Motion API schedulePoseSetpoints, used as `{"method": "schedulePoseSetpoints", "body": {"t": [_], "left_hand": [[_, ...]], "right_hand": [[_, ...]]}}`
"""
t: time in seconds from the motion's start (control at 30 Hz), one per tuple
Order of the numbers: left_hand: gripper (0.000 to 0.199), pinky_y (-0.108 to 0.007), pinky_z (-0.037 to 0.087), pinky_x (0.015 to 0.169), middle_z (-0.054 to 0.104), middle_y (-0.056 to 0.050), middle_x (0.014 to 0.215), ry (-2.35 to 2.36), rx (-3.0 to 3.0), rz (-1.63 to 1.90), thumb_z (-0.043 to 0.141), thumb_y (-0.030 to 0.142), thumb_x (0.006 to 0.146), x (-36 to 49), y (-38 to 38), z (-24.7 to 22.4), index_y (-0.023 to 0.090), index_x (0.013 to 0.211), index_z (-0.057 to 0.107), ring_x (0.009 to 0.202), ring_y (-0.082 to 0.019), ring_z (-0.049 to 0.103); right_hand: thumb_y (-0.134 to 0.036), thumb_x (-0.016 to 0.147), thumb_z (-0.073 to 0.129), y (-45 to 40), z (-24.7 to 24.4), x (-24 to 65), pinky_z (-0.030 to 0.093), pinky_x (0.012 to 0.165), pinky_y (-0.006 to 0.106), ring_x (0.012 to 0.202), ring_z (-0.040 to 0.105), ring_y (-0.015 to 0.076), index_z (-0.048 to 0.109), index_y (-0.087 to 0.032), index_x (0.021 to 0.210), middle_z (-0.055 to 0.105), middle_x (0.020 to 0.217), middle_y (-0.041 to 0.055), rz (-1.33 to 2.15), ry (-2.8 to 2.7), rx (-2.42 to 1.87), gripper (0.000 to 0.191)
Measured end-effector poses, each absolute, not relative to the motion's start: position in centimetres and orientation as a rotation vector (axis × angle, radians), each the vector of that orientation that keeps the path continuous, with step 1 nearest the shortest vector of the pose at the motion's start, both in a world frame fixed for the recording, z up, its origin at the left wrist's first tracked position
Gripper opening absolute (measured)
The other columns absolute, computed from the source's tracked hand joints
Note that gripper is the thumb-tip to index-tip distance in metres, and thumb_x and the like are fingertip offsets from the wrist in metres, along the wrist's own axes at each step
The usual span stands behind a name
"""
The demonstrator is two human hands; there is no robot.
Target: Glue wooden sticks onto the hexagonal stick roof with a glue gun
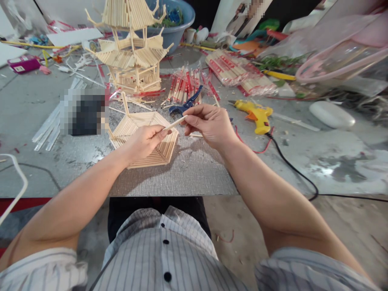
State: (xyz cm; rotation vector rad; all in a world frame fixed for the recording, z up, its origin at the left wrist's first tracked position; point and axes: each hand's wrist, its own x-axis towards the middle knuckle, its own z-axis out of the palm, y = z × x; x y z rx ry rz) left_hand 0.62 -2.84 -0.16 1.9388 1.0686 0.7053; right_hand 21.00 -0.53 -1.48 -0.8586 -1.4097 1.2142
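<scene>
Between my two hands is a short pale wooden stick (176, 123), tilted up to the right. My left hand (145, 141) pinches its lower end, and the fingers of my right hand (207, 123) close on its upper end. Under my left hand lies a hexagonal panel of wooden sticks (151, 157), with upright stick pieces at its far and left corners. Blue cutting pliers (186, 103) rest just behind my right hand, partly hidden by it. A yellow glue gun (256, 115) lies to the right of that hand.
A tiered stick pagoda (133, 56) stands at the back, before a blue basin (182, 20). Bagged sticks (227, 66) and loose sticks lie behind my hands. Clear glue sticks (53, 125) are at left. The glue gun's black cord (287, 163) runs over the front edge.
</scene>
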Motion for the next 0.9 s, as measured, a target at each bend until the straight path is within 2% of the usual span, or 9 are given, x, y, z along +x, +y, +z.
{"method": "schedulePoseSetpoints", "body": {"t": [0.2, 0.4, 0.73, 0.9], "left_hand": [[0.021, -0.023, 0.028, 0.046, 0.041, 0.006, 0.051, 1.079, 1.88, 0.782, 0.047, 0.033, 0.089, 0.75, -2.92, 0.25, 0.016, 0.091, 0.059, 0.045, -0.008, 0.036], [0.023, -0.022, 0.029, 0.045, 0.043, 0.004, 0.049, 1.165, 1.846, 0.815, 0.046, 0.03, 0.09, 0.71, -2.74, 0.39, 0.016, 0.077, 0.057, 0.043, -0.007, 0.038], [0.023, -0.021, 0.029, 0.044, 0.042, 0.006, 0.045, 1.196, 1.858, 0.804, 0.046, 0.027, 0.09, 0.68, -2.68, 0.42, 0.016, 0.074, 0.058, 0.04, -0.007, 0.038], [0.023, -0.021, 0.028, 0.041, 0.041, 0.007, 0.042, 1.18, 1.77, 0.801, 0.044, 0.023, 0.091, 0.89, -2.75, 0.65, 0.016, 0.073, 0.056, 0.036, -0.006, 0.036]], "right_hand": [[-0.038, 0.067, 0.078, -0.51, -1.45, 21.05, 0.051, 0.048, 0.022, 0.048, 0.058, 0.0068, 0.064, -0.017, 0.079, 0.066, 0.066, -0.0016, 1.194, -1.349, -0.89, 0.028], [-0.038, 0.07, 0.075, -0.29, -1.62, 21.29, 0.051, 0.048, 0.022, 0.05, 0.058, 0.0069, 0.064, -0.018, 0.082, 0.065, 0.069, -0.0011, 1.179, -1.349, -0.874, 0.026], [-0.042, 0.064, 0.08, -0.62, -1.3, 21.13, 0.053, 0.053, 0.024, 0.054, 0.06, 0.008, 0.063, -0.021, 0.088, 0.066, 0.073, -0.0019, 1.243, -1.348, -0.846, 0.036], [-0.039, 0.067, 0.078, -0.58, -1.46, 21.04, 0.051, 0.051, 0.023, 0.053, 0.058, 0.0075, 0.064, -0.02, 0.086, 0.066, 0.072, -0.0013, 1.094, -1.36, -0.894, 0.03]]}}
